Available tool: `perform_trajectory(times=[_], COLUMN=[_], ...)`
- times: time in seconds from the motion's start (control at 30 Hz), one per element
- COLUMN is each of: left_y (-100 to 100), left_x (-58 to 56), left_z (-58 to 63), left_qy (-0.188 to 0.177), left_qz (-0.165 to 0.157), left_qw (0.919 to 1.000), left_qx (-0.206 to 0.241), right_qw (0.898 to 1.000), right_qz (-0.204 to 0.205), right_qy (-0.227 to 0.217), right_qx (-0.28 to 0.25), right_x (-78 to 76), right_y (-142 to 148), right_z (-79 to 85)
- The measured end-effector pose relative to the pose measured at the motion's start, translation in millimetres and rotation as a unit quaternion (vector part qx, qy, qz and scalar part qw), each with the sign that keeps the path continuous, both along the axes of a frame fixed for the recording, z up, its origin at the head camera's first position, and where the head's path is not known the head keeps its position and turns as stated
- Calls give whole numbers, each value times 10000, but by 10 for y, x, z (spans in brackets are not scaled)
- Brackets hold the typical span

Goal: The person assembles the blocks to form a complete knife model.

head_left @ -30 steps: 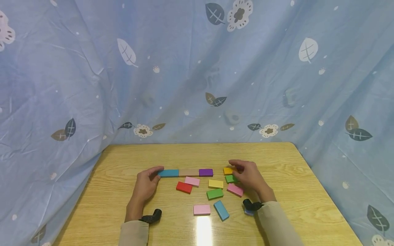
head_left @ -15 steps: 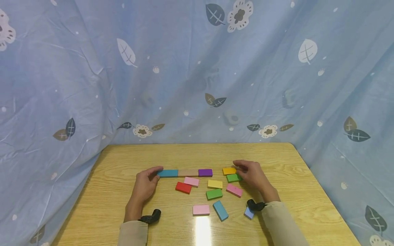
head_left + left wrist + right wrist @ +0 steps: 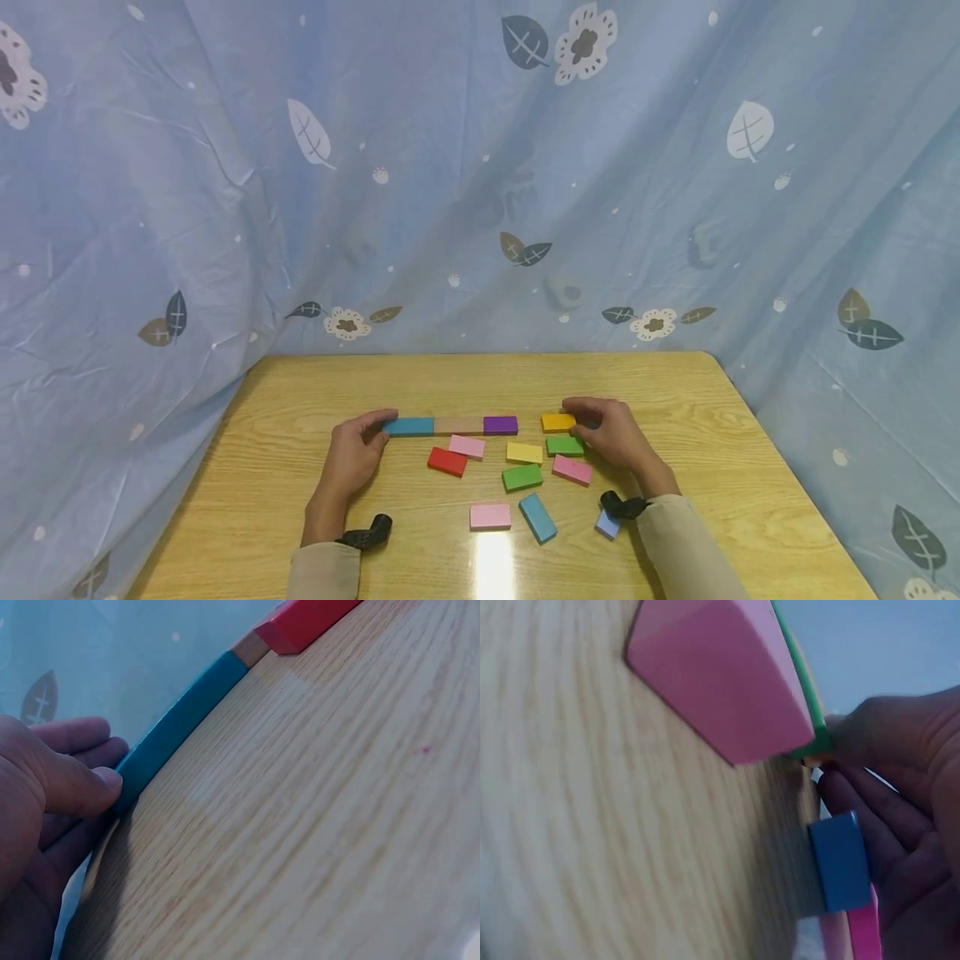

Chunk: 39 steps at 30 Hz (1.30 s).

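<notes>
A row of blocks lies toward the back of the table: a blue block (image 3: 411, 427), a tan block (image 3: 459, 427) and a purple block (image 3: 500, 426). My left hand (image 3: 358, 450) pinches the blue block at its left end, thumb (image 3: 105, 782) in front. Right of the row, across a gap, sits an orange block (image 3: 557, 422); my right hand (image 3: 617, 432) pinches its right end between thumb and fingers. A green block (image 3: 565, 446) lies just in front of the orange one. In the right wrist view a pink block (image 3: 720, 682) mostly covers the orange block.
Nearer me lie a red block (image 3: 447, 462), a light pink block (image 3: 467, 447), a yellow block (image 3: 524, 452), another green block (image 3: 522, 477) and several more, including a periwinkle block (image 3: 607, 523) under the right wrist. A patterned curtain (image 3: 480, 208) hangs behind the table.
The green block beside the orange one has shifted right, then back left and toward me. My right hand has moved from it to the orange block. The left hand keeps its place.
</notes>
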<state>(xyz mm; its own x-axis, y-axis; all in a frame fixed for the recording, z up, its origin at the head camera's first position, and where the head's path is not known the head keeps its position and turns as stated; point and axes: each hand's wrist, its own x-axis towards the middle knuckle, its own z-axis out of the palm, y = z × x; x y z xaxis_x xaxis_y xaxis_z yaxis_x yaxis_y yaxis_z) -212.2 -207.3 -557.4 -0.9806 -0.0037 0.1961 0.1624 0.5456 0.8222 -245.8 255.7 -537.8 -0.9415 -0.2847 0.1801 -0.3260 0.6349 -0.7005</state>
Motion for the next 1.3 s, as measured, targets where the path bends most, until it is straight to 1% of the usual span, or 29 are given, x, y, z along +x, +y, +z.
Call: perform_trajectory(times=[0.1,0.2,0.27,0.33,0.43,0.5,0.63,0.73,0.9,1.0,1.17,1.3], left_y=[1,-6,-12,-20,-28,-29,-19,-8,10,19,13,3], left_x=[-2,-3,-2,1,9,10,6,0,5,3,3,17], left_z=[2,9,16,15,2,-13,-29,-27,-19,-7,-3,-13], left_qy=[-59,-129,-195,-190,-200,-198,-194,-192,-177,-135,-152,-125], left_qz=[-8,-58,-42,-38,-16,-27,-42,-22,-13,-16,-8,15], left_qw=[10000,9999,9998,9998,9998,9998,9998,9998,9998,9999,9999,9999], left_qx=[23,39,76,68,29,-10,-11,-1,14,13,14,2], right_qw=[10000,9995,9984,9964,9937,9929,9941,9959,9983,9985,9982,9983], right_qz=[-19,-222,-368,-428,-344,-260,-185,-183,-148,-77,55,76], right_qy=[86,113,101,126,168,121,-149,-323,-279,-206,-284,-306], right_qx=[-41,-175,-417,-720,-1056,-1151,-1061,-822,-490,-501,-523,-496], right_x=[-10,11,32,38,30,20,0,-13,5,21,21,2], right_y=[1,3,-16,-56,-150,-220,-325,-356,-361,-365,-398,-416], right_z=[-16,8,42,75,102,101,53,0,-51,-55,-56,-68])
